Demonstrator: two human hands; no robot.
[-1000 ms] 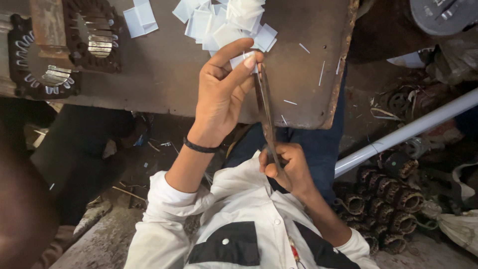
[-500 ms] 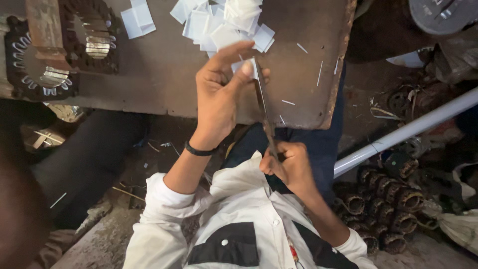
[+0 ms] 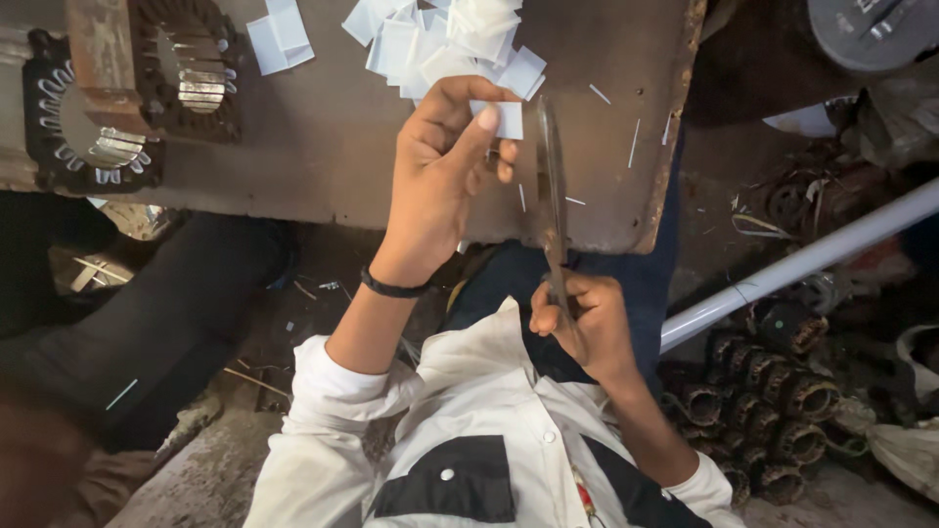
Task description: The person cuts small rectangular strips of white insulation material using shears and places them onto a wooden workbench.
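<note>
Left hand (image 3: 445,171) grip pinching white paper piece (image 3: 505,119), right hand (image 3: 579,323) grip clenched on scissors (image 3: 551,186) beside it

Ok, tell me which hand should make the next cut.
Probably right: the right hand grips the scissors, whose blades stand beside the paper piece that the left hand pinches.

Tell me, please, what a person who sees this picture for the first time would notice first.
In the middle, the left hand pinches a small white paper rectangle beside the long dark metal scissors that the right hand grips lower down. Behind them, a heap of white cut paper pieces lies on the worn brown metal table. At the top left sits a dark slotted metal ring.
</note>
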